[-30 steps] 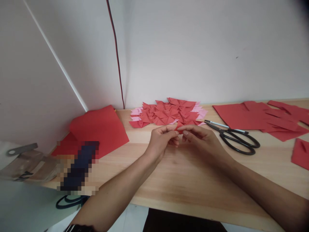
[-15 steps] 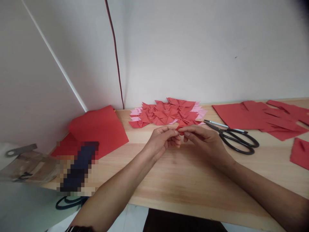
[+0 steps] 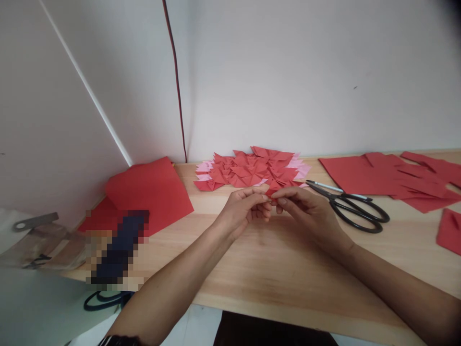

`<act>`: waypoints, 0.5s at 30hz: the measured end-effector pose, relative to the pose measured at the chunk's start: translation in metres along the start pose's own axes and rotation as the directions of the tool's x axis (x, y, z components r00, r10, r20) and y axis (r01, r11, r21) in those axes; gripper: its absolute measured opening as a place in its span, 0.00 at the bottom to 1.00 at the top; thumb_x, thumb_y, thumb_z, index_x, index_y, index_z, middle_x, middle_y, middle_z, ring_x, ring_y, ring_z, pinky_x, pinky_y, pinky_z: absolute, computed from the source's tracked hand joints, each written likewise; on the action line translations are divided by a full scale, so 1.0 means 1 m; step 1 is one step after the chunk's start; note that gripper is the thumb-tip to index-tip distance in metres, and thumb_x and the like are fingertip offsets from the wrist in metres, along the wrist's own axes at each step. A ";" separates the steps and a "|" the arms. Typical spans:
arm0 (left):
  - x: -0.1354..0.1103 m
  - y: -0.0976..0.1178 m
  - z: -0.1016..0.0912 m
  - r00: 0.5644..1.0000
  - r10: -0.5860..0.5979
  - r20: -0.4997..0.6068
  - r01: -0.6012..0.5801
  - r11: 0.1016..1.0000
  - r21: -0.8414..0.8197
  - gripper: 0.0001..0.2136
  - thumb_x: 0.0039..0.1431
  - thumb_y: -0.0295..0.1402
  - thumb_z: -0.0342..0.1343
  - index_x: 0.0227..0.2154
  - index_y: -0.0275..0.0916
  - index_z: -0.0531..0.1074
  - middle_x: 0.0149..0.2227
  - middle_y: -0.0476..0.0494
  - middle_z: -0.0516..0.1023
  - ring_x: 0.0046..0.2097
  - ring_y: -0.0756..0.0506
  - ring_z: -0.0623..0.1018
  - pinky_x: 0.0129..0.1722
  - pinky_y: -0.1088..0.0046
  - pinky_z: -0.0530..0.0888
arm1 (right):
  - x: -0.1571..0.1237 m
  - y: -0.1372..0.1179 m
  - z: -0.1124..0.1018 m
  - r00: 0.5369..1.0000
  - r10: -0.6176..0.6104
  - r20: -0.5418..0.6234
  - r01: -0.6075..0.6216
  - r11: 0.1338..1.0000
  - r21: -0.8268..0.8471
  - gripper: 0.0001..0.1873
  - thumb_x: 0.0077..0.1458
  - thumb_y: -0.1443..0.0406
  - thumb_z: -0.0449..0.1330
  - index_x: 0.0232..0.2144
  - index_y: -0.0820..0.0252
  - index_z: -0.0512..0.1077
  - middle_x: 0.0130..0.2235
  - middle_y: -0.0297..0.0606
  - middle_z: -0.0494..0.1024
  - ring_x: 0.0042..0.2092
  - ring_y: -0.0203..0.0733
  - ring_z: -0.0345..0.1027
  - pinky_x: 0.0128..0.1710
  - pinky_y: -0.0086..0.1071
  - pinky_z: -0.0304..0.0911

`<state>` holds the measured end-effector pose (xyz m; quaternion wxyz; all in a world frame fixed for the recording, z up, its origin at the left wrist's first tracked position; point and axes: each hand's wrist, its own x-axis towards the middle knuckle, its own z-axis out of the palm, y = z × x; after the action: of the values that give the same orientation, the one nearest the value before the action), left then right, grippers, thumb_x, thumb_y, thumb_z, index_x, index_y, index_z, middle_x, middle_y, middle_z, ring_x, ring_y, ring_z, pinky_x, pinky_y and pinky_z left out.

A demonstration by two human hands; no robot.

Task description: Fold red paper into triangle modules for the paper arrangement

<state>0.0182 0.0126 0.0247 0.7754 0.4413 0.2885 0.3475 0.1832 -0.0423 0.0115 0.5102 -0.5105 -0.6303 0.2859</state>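
Note:
A small piece of red paper (image 3: 271, 191) is pinched between my two hands, above the table. My left hand (image 3: 246, 205) grips its left side between thumb and fingers, the other fingers curled. From the right, my right hand (image 3: 306, 209) pinches the same piece with thumb and index finger. Much of the paper is hidden by the fingertips. Just behind lies a pile of folded red and pink paper shapes (image 3: 248, 168). Black-handled scissors (image 3: 355, 209) rest to the right of my right hand, with a pale pen (image 3: 340, 190) alongside.
Red paper sheets (image 3: 389, 175) lie at the back right, another red piece (image 3: 450, 233) at the right edge. A large red sheet (image 3: 154, 192) and a blurred-out dark object (image 3: 120, 250) are on the left. A wall (image 3: 288, 72) stands behind the wooden table (image 3: 252, 274).
The view has shifted very slightly. Both hands keep hold of the red paper in nearly the same place, with only a small shift of the fingertips.

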 end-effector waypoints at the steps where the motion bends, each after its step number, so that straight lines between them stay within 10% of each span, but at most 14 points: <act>1: 0.000 0.001 0.000 1.000 -0.004 0.002 0.004 1.000 0.001 0.06 0.48 0.29 0.60 0.26 0.31 0.71 0.23 0.46 0.73 0.22 0.52 0.72 0.24 0.75 0.70 | 0.000 0.000 0.000 1.000 -0.002 0.000 0.002 1.000 -0.006 0.07 0.58 0.60 0.57 0.38 0.51 0.74 0.33 0.35 0.77 0.35 0.40 0.72 0.34 0.35 0.69; 15: -0.001 0.004 -0.001 1.000 -0.024 0.019 0.022 0.997 0.081 0.12 0.50 0.37 0.62 0.25 0.31 0.72 0.22 0.46 0.72 0.22 0.53 0.71 0.23 0.76 0.68 | 0.002 0.001 0.001 0.998 0.036 0.049 -0.038 0.998 0.057 0.08 0.58 0.59 0.58 0.36 0.53 0.75 0.33 0.35 0.77 0.35 0.40 0.71 0.37 0.35 0.68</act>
<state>0.0157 0.0137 0.0276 0.7638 0.4723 0.2995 0.3223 0.1829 -0.0404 0.0113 0.5042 -0.5002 -0.6243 0.3254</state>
